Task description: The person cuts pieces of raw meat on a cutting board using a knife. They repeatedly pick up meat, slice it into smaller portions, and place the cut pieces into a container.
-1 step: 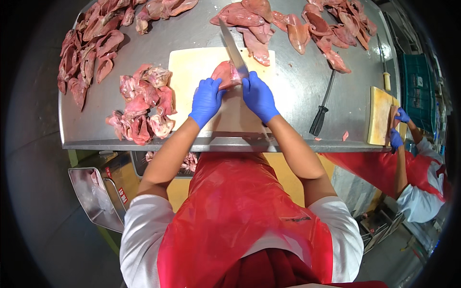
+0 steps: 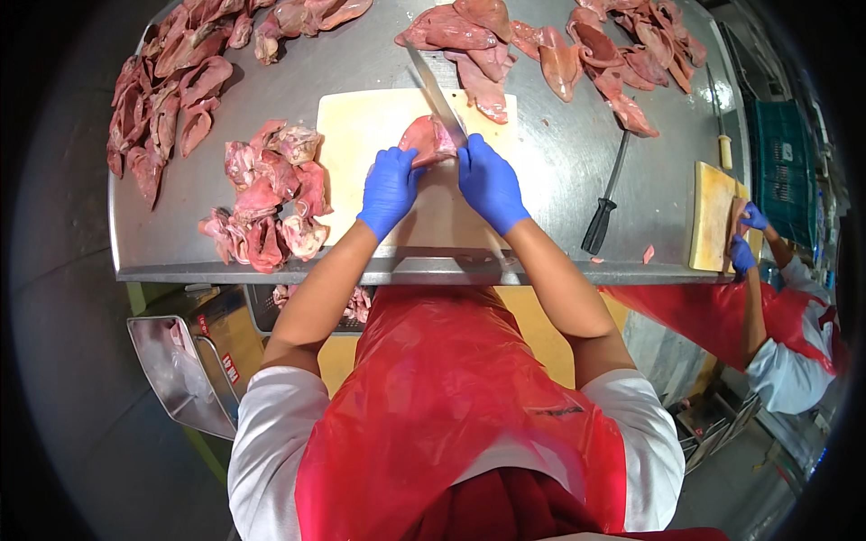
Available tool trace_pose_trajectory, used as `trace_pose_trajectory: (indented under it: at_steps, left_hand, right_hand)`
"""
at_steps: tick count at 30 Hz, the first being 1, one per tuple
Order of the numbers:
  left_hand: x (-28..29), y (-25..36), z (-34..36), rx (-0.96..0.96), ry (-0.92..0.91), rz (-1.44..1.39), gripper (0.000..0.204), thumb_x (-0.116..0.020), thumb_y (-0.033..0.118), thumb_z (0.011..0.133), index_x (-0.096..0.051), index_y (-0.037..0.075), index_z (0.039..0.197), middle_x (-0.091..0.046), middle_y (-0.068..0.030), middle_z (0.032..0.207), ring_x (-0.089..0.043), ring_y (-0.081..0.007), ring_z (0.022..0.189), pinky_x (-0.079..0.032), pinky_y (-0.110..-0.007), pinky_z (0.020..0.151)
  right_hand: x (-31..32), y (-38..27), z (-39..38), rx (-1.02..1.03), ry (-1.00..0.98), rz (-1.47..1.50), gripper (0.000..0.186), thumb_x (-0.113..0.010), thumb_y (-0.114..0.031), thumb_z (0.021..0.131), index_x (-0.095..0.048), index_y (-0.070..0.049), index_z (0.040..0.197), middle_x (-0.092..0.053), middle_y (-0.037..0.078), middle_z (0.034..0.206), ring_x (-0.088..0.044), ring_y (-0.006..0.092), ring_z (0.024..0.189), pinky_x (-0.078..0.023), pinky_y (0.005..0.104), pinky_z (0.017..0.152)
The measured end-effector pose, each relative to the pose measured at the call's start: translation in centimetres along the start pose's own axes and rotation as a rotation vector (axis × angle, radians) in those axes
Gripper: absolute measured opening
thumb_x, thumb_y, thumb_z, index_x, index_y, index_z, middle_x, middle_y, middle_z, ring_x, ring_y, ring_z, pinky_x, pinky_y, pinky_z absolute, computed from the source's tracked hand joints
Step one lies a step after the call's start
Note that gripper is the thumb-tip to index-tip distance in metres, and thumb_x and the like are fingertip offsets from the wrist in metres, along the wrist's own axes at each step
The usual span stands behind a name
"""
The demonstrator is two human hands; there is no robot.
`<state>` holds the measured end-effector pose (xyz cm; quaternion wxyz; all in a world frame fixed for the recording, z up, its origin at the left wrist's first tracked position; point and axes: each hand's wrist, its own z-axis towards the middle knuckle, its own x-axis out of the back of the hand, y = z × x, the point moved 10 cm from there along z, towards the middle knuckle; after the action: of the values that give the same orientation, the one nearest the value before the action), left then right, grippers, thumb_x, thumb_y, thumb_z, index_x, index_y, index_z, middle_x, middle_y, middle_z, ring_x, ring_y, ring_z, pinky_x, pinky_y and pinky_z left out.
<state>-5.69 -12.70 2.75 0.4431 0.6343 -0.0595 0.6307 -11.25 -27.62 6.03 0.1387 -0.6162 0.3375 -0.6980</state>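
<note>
My left hand (image 2: 390, 191), in a blue glove, is closed on the near left side of a pink pig ear (image 2: 420, 142) over the white cutting board (image 2: 356, 113). In my right hand (image 2: 492, 185), also gloved, is a long knife (image 2: 435, 90); its handle is hidden by the fingers. The blade points away and to the left, lying along the right side of the ear, where a pale whitish-pink area shows. Whether the edge is in the flesh I cannot tell. A heap of ragged meat trimmings (image 2: 271, 189) lies by the board's left edge.
Pig ears (image 2: 167, 99) are piled at the far left; flatter pieces (image 2: 559, 68) lie at the back right. A black-handled sharpening steel (image 2: 600, 221) rests to my right. A co-worker's gloved hands (image 2: 747, 236) are by another board (image 2: 708, 216). Below left hangs a metal bin (image 2: 171, 374).
Both hands have shifted very slightly to the right with the ear. The knife's tip has swung a little left and nearer to me.
</note>
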Motion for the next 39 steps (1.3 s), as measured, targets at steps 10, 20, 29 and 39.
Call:
trace_pose_trajectory:
  at_steps: [10, 20, 29, 39]
  left_hand:
    - [-2.2, -1.4, 0.3, 0.14, -0.123, -0.316, 0.019, -0.068, 0.021, 0.085, -0.067, 0.003, 0.092, -0.064, -0.0175, 0.085, -0.063, -0.0374, 0.08, -0.049, -0.045, 0.072]
    - [-0.1, -7.1, 4.6, 0.417, -0.291, -0.925, 0.028, -0.068, 0.028, 0.09, -0.069, 0.001, 0.084, -0.066, -0.0058, 0.076, -0.059, -0.0135, 0.067, -0.051, -0.032, 0.065]
    - [-3.9, -1.6, 17.4, 0.019, -0.302, -0.27, 0.044, -0.054, 0.047, 0.094, -0.066, 0.009, 0.111, -0.066, -0.0232, 0.104, -0.064, -0.0421, 0.094, -0.049, -0.049, 0.087]
    - [4.9, -11.0, 1.6, 0.084, -1.005, 0.342, 0.028, -0.058, 0.026, 0.078, -0.073, 0.013, 0.098, -0.068, -0.0194, 0.102, -0.066, -0.0333, 0.098, -0.039, -0.059, 0.1]
  right_hand:
    - [0.4, 2.5, -11.3, -0.163, -0.29, -0.369, 0.023, -0.053, -0.013, 0.091, -0.05, -0.003, 0.112, -0.063, 0.024, 0.088, -0.063, 0.0456, 0.071, -0.052, 0.0531, 0.066]
    - [-4.9, 2.3, -2.0, -0.109, -0.4, -0.23, 0.03, -0.048, -0.015, 0.093, -0.044, -0.003, 0.121, -0.065, 0.026, 0.079, -0.065, 0.0452, 0.076, -0.05, 0.0551, 0.068]
    - [6.1, 8.2, -16.6, -0.624, -0.16, 0.407, 0.02, -0.052, -0.023, 0.101, -0.055, -0.005, 0.109, -0.057, 0.006, 0.067, -0.057, 0.0138, 0.057, -0.051, 0.0323, 0.052]
    - [-6.3, 2.3, 5.4, -0.443, -0.048, 1.046, 0.019, -0.053, -0.02, 0.102, -0.047, -0.004, 0.11, -0.06, 0.008, 0.087, -0.065, 0.0185, 0.066, -0.052, 0.0304, 0.051]
